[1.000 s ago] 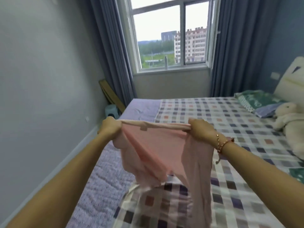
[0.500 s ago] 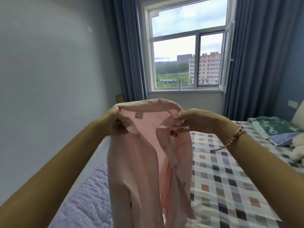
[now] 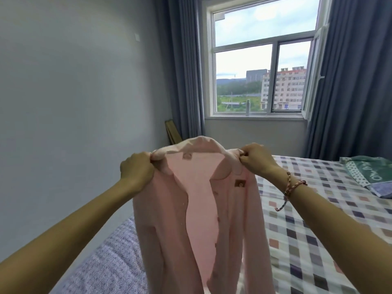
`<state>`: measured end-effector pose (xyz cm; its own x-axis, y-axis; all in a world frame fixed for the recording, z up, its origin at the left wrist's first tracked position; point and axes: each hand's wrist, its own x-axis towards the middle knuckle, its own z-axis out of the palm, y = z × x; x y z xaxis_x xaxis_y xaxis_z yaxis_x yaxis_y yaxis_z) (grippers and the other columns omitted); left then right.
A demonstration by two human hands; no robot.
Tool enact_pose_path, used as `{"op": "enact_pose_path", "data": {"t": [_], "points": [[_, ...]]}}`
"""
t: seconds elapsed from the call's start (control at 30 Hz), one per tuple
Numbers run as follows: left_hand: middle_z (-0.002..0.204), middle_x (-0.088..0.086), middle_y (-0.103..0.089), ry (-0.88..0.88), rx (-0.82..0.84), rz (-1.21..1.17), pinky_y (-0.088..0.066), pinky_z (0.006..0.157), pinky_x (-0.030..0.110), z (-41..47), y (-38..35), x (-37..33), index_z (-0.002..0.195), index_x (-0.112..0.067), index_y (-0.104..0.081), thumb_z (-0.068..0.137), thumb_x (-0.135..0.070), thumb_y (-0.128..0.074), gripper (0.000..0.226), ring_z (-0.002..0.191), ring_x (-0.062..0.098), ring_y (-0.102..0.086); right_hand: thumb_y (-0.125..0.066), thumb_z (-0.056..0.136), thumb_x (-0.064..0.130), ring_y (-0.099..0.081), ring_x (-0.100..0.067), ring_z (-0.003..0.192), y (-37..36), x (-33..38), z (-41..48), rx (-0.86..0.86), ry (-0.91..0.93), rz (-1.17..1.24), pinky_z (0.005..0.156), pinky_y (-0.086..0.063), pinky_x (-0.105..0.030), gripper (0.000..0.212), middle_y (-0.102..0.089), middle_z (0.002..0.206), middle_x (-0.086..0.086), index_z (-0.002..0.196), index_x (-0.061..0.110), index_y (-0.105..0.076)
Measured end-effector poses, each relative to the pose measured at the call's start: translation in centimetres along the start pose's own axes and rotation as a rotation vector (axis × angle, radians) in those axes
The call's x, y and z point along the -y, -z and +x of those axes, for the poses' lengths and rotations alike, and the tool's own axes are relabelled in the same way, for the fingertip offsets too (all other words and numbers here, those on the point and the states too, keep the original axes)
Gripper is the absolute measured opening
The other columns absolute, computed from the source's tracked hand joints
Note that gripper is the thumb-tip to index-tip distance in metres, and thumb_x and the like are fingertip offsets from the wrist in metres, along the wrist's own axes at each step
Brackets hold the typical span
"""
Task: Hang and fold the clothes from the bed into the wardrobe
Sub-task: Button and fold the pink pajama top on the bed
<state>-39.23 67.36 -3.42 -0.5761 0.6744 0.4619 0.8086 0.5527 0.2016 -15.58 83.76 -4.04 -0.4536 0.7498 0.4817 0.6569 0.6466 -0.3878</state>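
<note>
Left grip (image 3: 136, 171) is closed on one shoulder of the pink button-up shirt (image 3: 199, 209), and right grip (image 3: 257, 161) is pinched on the other. The shirt is held up, unbuttoned, over the bed (image 3: 318, 219). Likely risk: if either thin pinch is loosened, the shirt would be dropped sideways and creased.

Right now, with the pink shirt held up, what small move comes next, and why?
Probably turn to fetch a hanger: the left hand and right hand grip the pink shirt at its shoulders, it hangs open-fronted and straight, and no hanger is in view.
</note>
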Motion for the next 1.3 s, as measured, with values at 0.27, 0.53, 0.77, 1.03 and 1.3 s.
{"op": "enact_pose_path", "data": {"t": [0.27, 0.53, 0.77, 1.03, 1.3], "points": [[0.071, 0.022, -0.059, 0.015, 0.009, -0.635, -0.035, 0.061, 0.033, -2.7, -2.5, 2.8, 0.071, 0.011, -0.060, 0.082, -0.045, -0.054, 0.058, 0.067, 0.023, -0.049, -0.040, 0.098, 0.017, -0.056, -0.029, 0.081, -1.8, -1.0, -3.4, -0.048, 0.008, 0.307, 0.066, -0.040, -0.036, 0.030, -0.065, 0.088, -0.013, 0.090, -0.002, -0.063], [0.037, -0.009, -0.029, -0.098, 0.229, -0.498, -0.019, 0.040, 0.017, -3.4, 1.0, 2.9, 0.044, -0.015, -0.032, 0.086, -0.035, -0.062, 0.056, 0.035, 0.008, -0.026, -0.053, 0.081, 0.010, -0.056, -0.039, 0.073, 1.6, -2.6, -5.4, -0.044, 0.068, 0.230, 0.063, -0.048, -0.044, 0.022, -0.065, 0.074, -0.020, 0.077, -0.011, -0.060], [0.067, -0.005, -0.072, -0.005, 0.883, -0.279, -0.048, 0.052, 0.019, -0.6, 3.2, 1.8, 0.059, -0.021, -0.075, 0.030, -0.092, -0.056, 0.079, 0.061, 0.009, -0.068, -0.058, 0.088, 0.021, -0.056, -0.017, 0.068, 4.0, -2.7, -4.3, 0.302, -0.005, 0.073, 0.053, -0.037, -0.013, 0.025, -0.066, 0.077, -0.006, 0.081, 0.000, -0.069], [0.091, -0.005, -0.070, -0.115, 1.519, -0.403, -0.049, 0.068, 0.018, 7.1, -6.7, 5.0, 0.092, -0.018, -0.073, 0.059, -0.064, -0.075, 0.056, 0.082, 0.006, -0.063, -0.057, 0.088, 0.041, -0.060, -0.013, 0.087, -3.9, -7.4, -1.4, 0.703, -0.201, -0.003, 0.080, -0.049, -0.026, 0.024, -0.067, 0.094, 0.004, 0.096, 0.021, -0.069], [0.054, -0.005, -0.034, -0.065, 0.887, -0.299, -0.022, 0.048, 0.026, 11.2, -38.4, 2.9, 0.052, -0.021, -0.037, 0.064, -0.061, -0.050, 0.044, 0.051, 0.011, -0.033, -0.041, 0.098, 0.038, -0.061, -0.020, 0.086, -28.7, -17.6, 4.5, 0.514, -0.439, -0.177, 0.081, -0.052, -0.033, 0.030, -0.063, 0.095, -0.006, 0.082, 0.017, -0.055]]}}
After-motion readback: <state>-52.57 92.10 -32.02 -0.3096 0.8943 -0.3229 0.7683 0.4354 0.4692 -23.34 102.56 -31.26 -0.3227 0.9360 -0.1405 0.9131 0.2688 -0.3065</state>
